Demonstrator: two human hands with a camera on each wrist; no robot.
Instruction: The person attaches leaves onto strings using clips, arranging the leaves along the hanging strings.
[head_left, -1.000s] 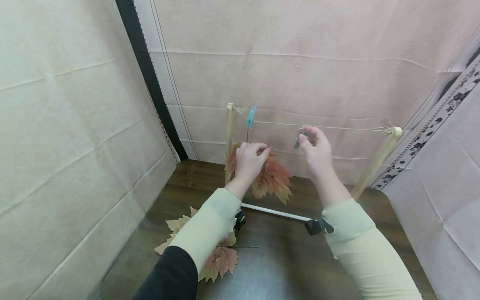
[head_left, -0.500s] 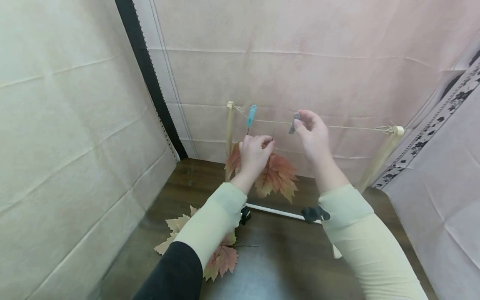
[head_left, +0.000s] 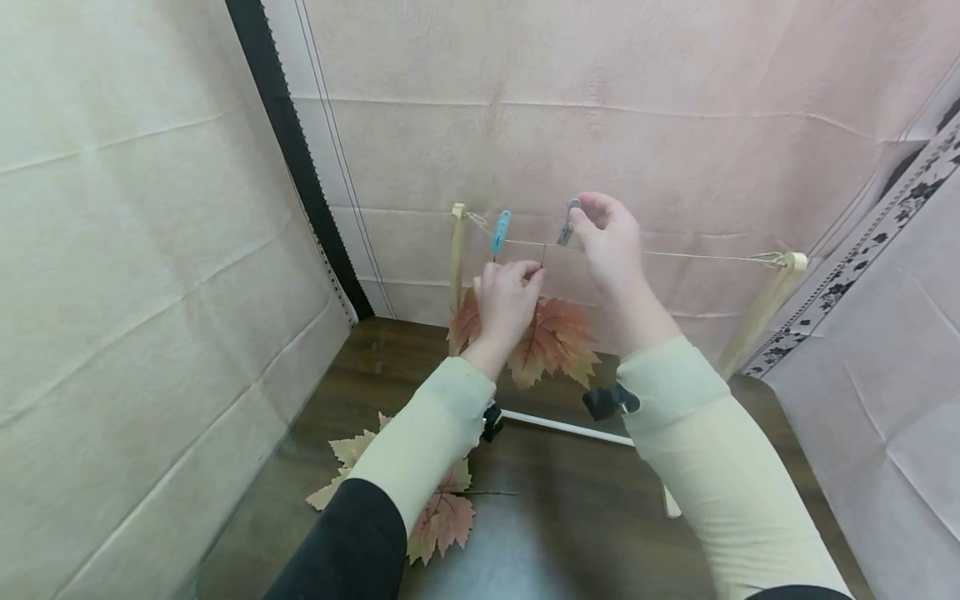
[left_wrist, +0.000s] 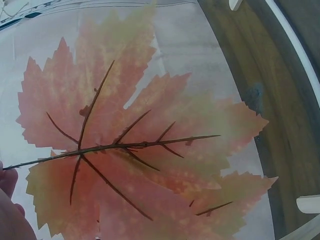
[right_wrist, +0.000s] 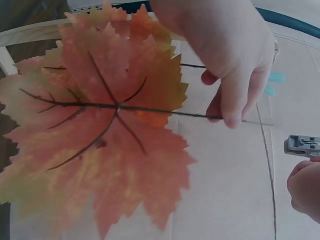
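Observation:
My left hand (head_left: pixel 509 302) pinches the thin dark stem of an orange-red maple leaf (head_left: pixel 555 340), its tip reaching the string (head_left: pixel 682 255). In the right wrist view that stem crosses the string while the leaf (right_wrist: pixel 100 125) spreads to the left. Between thumb and fingers my right hand (head_left: pixel 611 246) holds a grey clothespin (head_left: pixel 567 222), just above the string and right of the stem tip. A blue clothespin (head_left: pixel 501 232) clips another leaf (head_left: pixel 467 321) to the line at the left; my left hand partly covers that leaf.
Wooden posts (head_left: pixel 457 275) (head_left: pixel 761 312) carry the string at both ends, with a white bar (head_left: pixel 562 427) low between them. More maple leaves (head_left: pixel 444 518) lie on the dark table (head_left: pixel 555 517), partly under my left arm. Cloth walls (head_left: pixel 600 150) stand behind and at the sides.
My left hand has risen slightly, bringing the leaf's stem up to the string. My right hand has moved up and left with the grey clothespin, from below the line to just above it.

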